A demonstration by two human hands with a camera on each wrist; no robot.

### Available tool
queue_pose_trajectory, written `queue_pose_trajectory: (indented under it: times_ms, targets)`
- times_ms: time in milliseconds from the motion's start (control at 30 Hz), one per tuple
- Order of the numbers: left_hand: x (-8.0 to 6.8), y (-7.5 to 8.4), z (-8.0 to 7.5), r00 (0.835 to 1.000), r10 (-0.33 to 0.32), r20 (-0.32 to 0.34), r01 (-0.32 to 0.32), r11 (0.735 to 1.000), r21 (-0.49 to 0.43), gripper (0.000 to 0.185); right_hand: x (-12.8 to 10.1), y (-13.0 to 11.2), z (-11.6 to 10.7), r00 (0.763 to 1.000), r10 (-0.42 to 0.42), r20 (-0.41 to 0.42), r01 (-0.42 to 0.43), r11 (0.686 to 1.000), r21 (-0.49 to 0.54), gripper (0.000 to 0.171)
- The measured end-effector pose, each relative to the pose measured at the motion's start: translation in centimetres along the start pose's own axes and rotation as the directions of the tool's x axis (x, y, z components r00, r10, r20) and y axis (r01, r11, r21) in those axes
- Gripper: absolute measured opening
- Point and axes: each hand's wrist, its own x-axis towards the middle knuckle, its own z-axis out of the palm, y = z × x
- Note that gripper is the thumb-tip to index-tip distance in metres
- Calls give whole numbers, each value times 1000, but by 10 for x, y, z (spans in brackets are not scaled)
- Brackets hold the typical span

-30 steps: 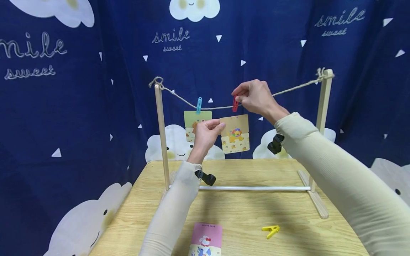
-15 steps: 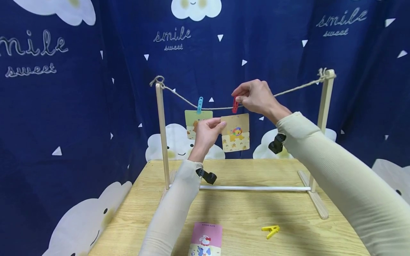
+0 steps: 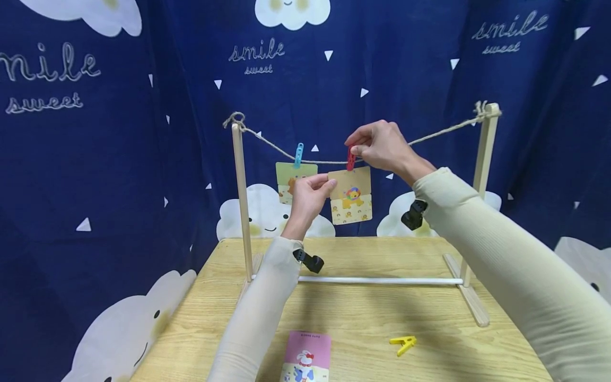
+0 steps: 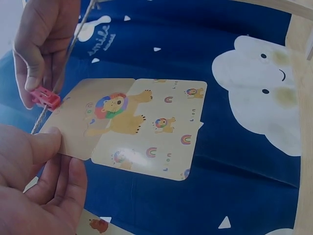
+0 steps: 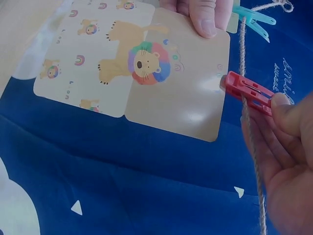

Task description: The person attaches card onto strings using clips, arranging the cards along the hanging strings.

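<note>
Firmly enough, the person's left grip [image 3: 307, 200] pinched the lion card [image 3: 358, 204] by its upper left edge, thumb in front and fingers behind, with little space between the digits. The right grip [image 3: 382, 143] was closed about the red clothespin [image 3: 351, 158], thumb against its upper end. Rope [image 3: 436, 135] passed through the pin, whose tip met the card's top edge; how deeply it bit I could not tell. Half a second earlier a slight gap had shown there; since then the card had risen a little, while the left grip's pinch stayed the same.

Just left hung a green card [image 3: 285, 171] under a blue clothespin [image 3: 299, 155], partly behind the left grip, so room that way was tight. Rightward, a long bare run of rope reached the right post [image 3: 485, 148]. Below, well apart on the worktop [image 3: 363, 313], lay a yellow clothespin [image 3: 404, 344] and a pink rabbit card [image 3: 317, 345], cut by the frame's bottom edge.
</note>
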Motion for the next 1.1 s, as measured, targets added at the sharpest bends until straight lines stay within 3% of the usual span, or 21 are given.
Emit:
queue_pose_trajectory:
  times_ms: [800, 1100]
  targets:
    - [4, 5, 0, 999, 23, -22, -23, 1000, 18, 24, 3, 5, -2, 995, 20, 94, -16, 999, -41, 28]
    - [0, 2, 1, 998, 51, -29, -50, 998, 40, 27, -1, 8, -1, 995, 21, 94, -17, 999, -42, 29]
